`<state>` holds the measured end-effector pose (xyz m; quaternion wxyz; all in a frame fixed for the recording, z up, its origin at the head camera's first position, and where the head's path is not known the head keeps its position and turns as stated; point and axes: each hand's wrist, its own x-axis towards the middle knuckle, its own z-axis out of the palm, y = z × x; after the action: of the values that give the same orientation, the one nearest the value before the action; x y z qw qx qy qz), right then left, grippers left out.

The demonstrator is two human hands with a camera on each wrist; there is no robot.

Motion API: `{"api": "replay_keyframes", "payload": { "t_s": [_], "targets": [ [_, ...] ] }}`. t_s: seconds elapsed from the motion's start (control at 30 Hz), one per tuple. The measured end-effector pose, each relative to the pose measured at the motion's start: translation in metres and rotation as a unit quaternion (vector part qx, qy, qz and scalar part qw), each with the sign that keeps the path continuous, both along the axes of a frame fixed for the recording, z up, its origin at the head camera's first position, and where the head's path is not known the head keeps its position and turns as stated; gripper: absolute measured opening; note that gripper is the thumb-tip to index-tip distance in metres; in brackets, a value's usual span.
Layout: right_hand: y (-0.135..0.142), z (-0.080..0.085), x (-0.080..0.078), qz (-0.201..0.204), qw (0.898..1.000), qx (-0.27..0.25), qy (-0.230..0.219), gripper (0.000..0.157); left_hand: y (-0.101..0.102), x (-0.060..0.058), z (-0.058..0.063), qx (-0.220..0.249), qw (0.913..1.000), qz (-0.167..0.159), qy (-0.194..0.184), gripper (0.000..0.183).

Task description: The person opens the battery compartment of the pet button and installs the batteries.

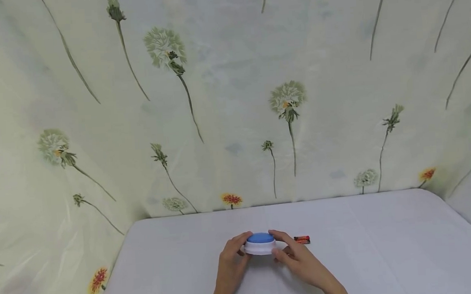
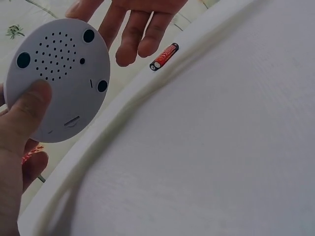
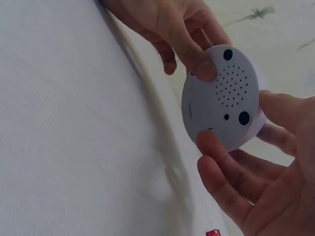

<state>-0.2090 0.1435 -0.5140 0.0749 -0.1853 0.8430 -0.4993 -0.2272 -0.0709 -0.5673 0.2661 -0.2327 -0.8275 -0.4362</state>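
Observation:
A round sound button point(image 1: 260, 249) with a blue top and white base is held up over the table between both hands. My left hand point(image 1: 231, 260) grips its left side, the thumb lying across the flat underside in the left wrist view. On the opposite side my right hand point(image 1: 302, 260) holds the rim between thumb and fingers; its other fingers are loosely bent in the right wrist view. The underside point(image 3: 229, 105) shows a cluster of speaker holes, dark round feet and a small latch mark. Two red-and-black batteries point(image 1: 302, 240) lie just beyond the right hand.
A white cloth covers the table point(image 1: 371, 242), whose back edge meets a hanging curtain point(image 1: 232, 97) printed with dandelions. The same flowered sheet continues along the left side. The batteries are the nearest loose things on the cloth.

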Motion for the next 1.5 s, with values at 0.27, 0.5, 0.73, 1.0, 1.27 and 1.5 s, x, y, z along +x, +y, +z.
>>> {"api": "replay_keyframes", "payload": {
  "t_s": [0.27, 0.5, 0.73, 1.0, 1.27, 1.5],
  "targets": [
    [0.0, 0.005, -0.004, -0.022, 0.998, 0.006, 0.063, 0.048, 0.001, -0.005, 0.007, 0.055, 0.996, 0.001, -0.071, 0.046],
    [-0.001, 0.005, -0.005, -0.016, 0.996, 0.009, 0.088, 0.048, 0.002, -0.007, 0.009, 0.063, 0.9927, 0.015, -0.102, 0.042],
    [-0.003, 0.001, -0.004, -0.022, 0.997, -0.002, 0.076, 0.048, 0.001, -0.004, 0.007, 0.071, 0.992, 0.009, -0.104, 0.037],
    [-0.006, -0.003, -0.002, -0.032, 0.998, -0.007, 0.044, 0.046, 0.001, 0.001, 0.003, 0.08, 0.9915, 0.016, -0.101, 0.032],
    [-0.013, 0.019, 0.01, -0.052, 0.998, -0.031, 0.018, 0.04, 0.001, 0.006, 0.006, 0.079, 0.9872, 0.023, -0.136, 0.032],
    [-0.013, 0.002, 0.004, -0.069, 0.995, -0.069, -0.025, 0.036, 0.002, 0.007, 0.005, 0.083, 0.975, 0.042, -0.202, 0.034]
  ]
}}
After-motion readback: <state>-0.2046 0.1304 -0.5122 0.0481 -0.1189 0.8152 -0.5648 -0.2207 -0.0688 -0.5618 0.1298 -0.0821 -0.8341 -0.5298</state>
